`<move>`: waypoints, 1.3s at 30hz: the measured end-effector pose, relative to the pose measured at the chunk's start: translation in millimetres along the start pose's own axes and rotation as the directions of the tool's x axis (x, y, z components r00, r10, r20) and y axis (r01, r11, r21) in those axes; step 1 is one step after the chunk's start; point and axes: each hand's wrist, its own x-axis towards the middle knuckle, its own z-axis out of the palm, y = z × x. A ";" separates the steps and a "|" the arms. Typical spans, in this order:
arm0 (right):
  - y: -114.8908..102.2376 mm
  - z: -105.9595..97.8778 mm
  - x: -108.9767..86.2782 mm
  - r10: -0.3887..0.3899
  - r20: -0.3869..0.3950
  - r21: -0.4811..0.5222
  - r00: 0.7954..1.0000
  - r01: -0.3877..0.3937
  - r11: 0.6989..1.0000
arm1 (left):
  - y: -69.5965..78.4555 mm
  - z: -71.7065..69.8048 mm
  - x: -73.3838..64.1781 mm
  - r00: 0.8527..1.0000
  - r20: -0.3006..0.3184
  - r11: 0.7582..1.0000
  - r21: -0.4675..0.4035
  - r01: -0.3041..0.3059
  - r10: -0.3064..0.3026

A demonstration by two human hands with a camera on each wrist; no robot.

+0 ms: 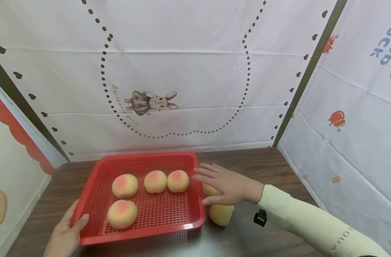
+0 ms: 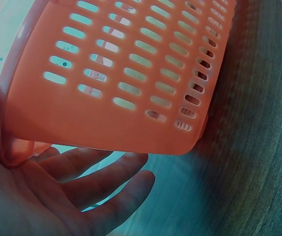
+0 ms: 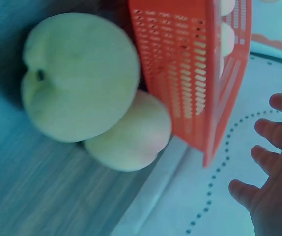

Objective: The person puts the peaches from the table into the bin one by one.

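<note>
A red plastic basket [image 1: 163, 210] with a perforated floor and walls holds several yellow peaches [image 1: 125, 186] with pink tops. My left hand [image 1: 65, 233] grips its left front rim, thumb over the edge and the other fingers on the outside, as the left wrist view shows. Over the right rim hovers my right hand [image 1: 225, 184], palm down, fingers straight and spread, nothing held. Under and beside that hand, two more peaches lie on the table outside the basket: a nearer one [image 3: 82, 76] and a farther one [image 3: 131, 132], which the hand partly covers in the head view.
The dark wood-grain table [image 1: 246, 160] runs up to a white printed cloth [image 1: 195, 71] at the back. More printed cloth [image 1: 359, 150] hangs along the right side. A small black clip-like piece [image 1: 260, 217] sits by the right sleeve.
</note>
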 end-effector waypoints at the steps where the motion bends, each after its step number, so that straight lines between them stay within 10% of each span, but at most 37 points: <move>1: 1.7 1.0 -3.7 0.008 -0.006 0.014 1.000 -0.008 1.000 | -0.2 0.1 0.0 1.000 0.000 1.000 -0.005 0.001 -0.001; 15: 19.7 20.0 -37.1 0.183 -0.052 0.115 0.982 -0.176 0.978 | -1.3 -0.5 4.6 1.000 -0.019 1.000 -0.005 -0.015 0.015; 23: 13.9 43.3 -36.7 0.386 0.013 0.205 0.922 -0.381 0.902 | -5.1 -0.2 3.2 0.998 0.056 0.992 -0.126 0.010 -0.003; 31: 1.1 66.9 -28.6 0.401 0.016 0.214 0.916 -0.395 0.893 | -6.6 -3.1 3.6 0.999 0.052 0.990 -0.143 -0.001 0.008; 39: -9.6 88.2 -27.0 0.500 0.020 0.232 0.866 -0.490 0.840 | -6.1 -1.9 0.8 0.997 0.081 0.984 -0.176 0.012 0.003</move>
